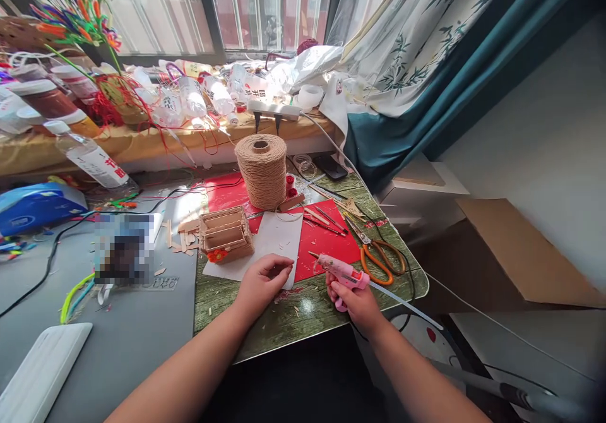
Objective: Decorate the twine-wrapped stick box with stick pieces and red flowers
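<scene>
Glue gun (337, 268) rests in the right hand (358, 303), nearer the person than the twine spool (261, 177) and to its right. Fingers wrap the grip, likely to keep the trigger in reach, and the nozzle points toward the left hand (266, 279). That hand, on the near side of the spool, has thumb and fingertips drawn close; whether they pinch something small, I cannot tell.

Box (226, 237) stands upright, left of the spool and nearer the person, by white paper (277, 246) that probably keeps glue off the table (284, 327). Wood strips (189, 226) lie farther left of the spool.

Right of the spool and nearer the person, thin tools (324, 225) cross a red sheet (322, 252); scissors (366, 240) and a black cord (413, 287) crowd the gun's right side and could snag it. Behind the spool sits a power strip (274, 108).
</scene>
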The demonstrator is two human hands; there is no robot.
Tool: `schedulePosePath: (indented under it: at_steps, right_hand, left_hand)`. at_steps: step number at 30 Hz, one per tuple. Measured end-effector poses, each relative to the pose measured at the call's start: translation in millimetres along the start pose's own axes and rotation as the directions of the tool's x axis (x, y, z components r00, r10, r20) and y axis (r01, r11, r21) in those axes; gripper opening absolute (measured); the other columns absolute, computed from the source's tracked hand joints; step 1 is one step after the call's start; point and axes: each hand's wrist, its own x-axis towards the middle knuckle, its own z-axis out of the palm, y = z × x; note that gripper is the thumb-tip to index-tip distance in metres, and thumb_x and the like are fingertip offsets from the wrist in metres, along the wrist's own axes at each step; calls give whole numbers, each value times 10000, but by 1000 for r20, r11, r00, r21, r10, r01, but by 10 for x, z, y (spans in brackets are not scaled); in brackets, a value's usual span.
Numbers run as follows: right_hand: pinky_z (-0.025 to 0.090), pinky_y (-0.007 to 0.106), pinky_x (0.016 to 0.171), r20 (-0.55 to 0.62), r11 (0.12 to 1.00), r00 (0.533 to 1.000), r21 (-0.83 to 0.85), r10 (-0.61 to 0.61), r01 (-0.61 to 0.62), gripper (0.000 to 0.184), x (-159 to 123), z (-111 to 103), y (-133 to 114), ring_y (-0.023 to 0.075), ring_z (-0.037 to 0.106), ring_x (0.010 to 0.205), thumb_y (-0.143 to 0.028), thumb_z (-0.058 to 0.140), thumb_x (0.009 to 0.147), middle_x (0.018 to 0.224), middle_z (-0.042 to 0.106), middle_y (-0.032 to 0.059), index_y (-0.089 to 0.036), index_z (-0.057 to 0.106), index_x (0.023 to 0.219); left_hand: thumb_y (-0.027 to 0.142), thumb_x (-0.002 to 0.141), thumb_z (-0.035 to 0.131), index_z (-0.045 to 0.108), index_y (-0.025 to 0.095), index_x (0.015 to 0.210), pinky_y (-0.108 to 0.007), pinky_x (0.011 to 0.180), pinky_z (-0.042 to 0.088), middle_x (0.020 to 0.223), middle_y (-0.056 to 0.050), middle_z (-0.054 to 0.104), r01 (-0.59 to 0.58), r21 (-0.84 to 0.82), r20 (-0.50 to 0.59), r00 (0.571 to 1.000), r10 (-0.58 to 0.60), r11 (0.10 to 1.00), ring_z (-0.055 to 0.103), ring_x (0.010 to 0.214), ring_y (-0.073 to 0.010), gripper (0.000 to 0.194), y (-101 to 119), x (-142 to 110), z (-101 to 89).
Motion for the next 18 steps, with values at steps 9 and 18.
schedulePosePath:
  at_steps: [9,18]
  right_hand:
    - [431,252,463,80,989,996,-145,47,-35,302,-5,-30,29,132,491,557,-429,723,900,754,620,8,-242,700,1136]
    - [553,412,918,191,904,976,-391,-106,175,342,27,42,-103,265,686,996,-310,652,945,1122,737,88,-238,713,1274]
  left_hand:
    - [373,869,734,729,213,927,-305,751,592,864,-28,762,58,2,-9,998,-58,998,723,788,-184,170,-51,6,49]
    - [395,857,751,756,219,936,-306,760,579,896,-36,773,79,14,-62,995,-78,997,716,802,-192,193,-43,7,46]
